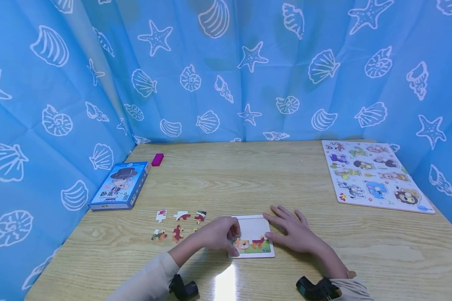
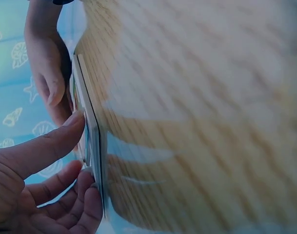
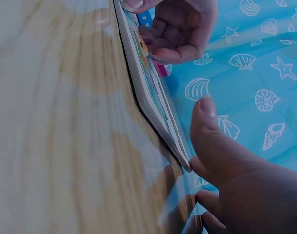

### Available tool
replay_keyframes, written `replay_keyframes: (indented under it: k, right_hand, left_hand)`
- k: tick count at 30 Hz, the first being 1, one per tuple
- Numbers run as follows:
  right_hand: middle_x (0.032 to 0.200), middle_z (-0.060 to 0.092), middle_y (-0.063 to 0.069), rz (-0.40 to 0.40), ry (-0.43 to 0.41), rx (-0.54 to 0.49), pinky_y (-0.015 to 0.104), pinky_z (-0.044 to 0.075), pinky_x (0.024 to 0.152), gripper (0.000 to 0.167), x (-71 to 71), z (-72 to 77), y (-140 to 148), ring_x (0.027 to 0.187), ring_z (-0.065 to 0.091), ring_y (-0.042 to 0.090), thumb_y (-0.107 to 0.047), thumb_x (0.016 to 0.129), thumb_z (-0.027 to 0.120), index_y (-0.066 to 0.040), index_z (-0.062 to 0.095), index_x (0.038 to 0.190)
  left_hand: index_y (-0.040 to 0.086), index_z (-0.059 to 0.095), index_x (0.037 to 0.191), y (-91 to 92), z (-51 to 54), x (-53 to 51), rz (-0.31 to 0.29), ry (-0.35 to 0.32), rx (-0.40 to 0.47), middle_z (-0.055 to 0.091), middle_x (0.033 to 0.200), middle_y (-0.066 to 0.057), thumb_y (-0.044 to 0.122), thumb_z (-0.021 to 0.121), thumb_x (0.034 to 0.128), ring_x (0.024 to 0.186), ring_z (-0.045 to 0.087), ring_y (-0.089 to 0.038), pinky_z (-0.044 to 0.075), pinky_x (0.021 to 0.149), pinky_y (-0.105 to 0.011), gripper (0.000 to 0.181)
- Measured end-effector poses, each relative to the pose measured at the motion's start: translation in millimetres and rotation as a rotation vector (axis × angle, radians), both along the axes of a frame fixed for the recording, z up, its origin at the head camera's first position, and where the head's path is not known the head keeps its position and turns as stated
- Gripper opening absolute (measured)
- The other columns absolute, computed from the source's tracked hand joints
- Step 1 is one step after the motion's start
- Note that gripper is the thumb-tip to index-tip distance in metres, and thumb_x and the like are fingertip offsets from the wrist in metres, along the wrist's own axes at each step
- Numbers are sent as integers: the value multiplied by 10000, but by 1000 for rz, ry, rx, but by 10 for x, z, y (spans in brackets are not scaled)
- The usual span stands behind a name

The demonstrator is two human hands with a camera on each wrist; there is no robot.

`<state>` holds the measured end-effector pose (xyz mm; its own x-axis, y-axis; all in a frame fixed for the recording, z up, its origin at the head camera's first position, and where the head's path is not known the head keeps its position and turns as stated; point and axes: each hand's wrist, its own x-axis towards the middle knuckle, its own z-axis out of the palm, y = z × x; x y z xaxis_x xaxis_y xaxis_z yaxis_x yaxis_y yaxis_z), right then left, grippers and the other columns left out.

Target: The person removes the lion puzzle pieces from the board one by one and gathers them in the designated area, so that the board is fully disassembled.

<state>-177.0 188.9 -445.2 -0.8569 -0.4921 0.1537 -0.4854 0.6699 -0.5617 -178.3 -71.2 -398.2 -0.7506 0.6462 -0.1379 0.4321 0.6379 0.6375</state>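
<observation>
A small white-rimmed puzzle tray (image 1: 256,256) lies on the table, with joined picture pieces (image 1: 263,246) along its near half and bare white backing above. My left hand (image 1: 221,235) is at the tray's left side, fingers bent, pinching an orange puzzle piece (image 1: 238,241) low in the corner; the fingers partly hide it. In the left wrist view the thumb (image 2: 72,124) touches the tray's near edge. Spread out flat, my right hand (image 1: 291,230) rests at the right edge, its thumb against the rim. Several loose puzzle pieces (image 1: 178,233) lie left of the tray, one partly behind my left hand.
A blue game box (image 1: 121,184) lies at the table's left edge, a magenta block (image 1: 157,159) just beyond it. A large animal peg board (image 1: 374,175) occupies the far right. Blue shell-patterned curtain (image 1: 248,92) surrounds the back and sides.
</observation>
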Motion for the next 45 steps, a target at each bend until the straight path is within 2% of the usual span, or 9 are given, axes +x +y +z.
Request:
replay_keyframes:
  k: [6,8,10,13,17,22,33,40,45]
  right_hand:
    - [1368,463,185,-29,90,-171,653,183,968,411,-11,20,-33,1270,363,405,-319,878,678,-150,632,1250]
    - [1351,482,170,13,95,-219,647,234,953,335,-11,22,-46,1243,388,404,-288,864,700,-175,681,1179]
    - [1349,486,159,85,54,-242,645,254,945,267,-10,12,-60,1237,388,399,-287,862,703,-201,715,1115]
    - [1369,465,150,185,-34,-225,649,205,954,193,-1,-8,-69,1258,350,400,-321,868,692,-258,742,1043]
    - [1405,429,132,239,-99,-186,639,118,953,140,14,-27,-62,1298,286,389,-360,859,690,-331,753,981]
    - [1420,411,129,253,-91,-181,629,95,948,141,19,-24,-58,1309,259,392,-363,848,698,-334,757,973]
    - [1417,420,136,257,-79,-175,650,94,940,148,13,-2,-76,1303,261,414,-357,848,700,-315,761,976]
    - [1430,405,134,257,-107,-177,652,74,942,151,10,9,-77,1314,233,421,-359,845,700,-304,763,971]
    - [1433,404,129,256,-107,-170,653,72,945,149,10,4,-80,1316,228,423,-367,843,701,-312,762,968]
  left_hand:
    - [62,574,890,11,-21,-9,14,-19,8,531,792,19,78,862,661,717,500,-87,434,669,-213,368]
    - [63,573,884,12,-34,-13,15,-18,10,529,783,20,77,865,655,709,496,-84,434,665,-213,371]
    - [67,571,880,10,-45,-16,14,-13,10,526,778,24,80,865,656,704,492,-79,432,661,-213,370]
    - [72,574,865,5,-57,-22,2,5,10,523,777,26,93,866,661,701,488,-73,430,657,-211,357]
    - [75,579,860,2,-61,-18,-9,11,13,519,792,24,108,864,670,709,484,-71,426,659,-212,344]
    - [61,576,922,14,-48,-15,6,3,14,523,804,17,105,868,666,717,488,-75,429,666,-216,391]
    - [78,596,861,20,-9,-34,-47,62,-27,505,770,26,129,870,667,700,469,-71,416,652,-210,340]
    - [99,537,856,-3,-17,-39,-33,30,-4,515,777,38,106,857,681,707,478,-70,415,648,-213,365]
    - [94,542,842,-45,-44,-47,12,-33,50,553,785,45,69,786,770,716,527,-65,442,668,-226,256]
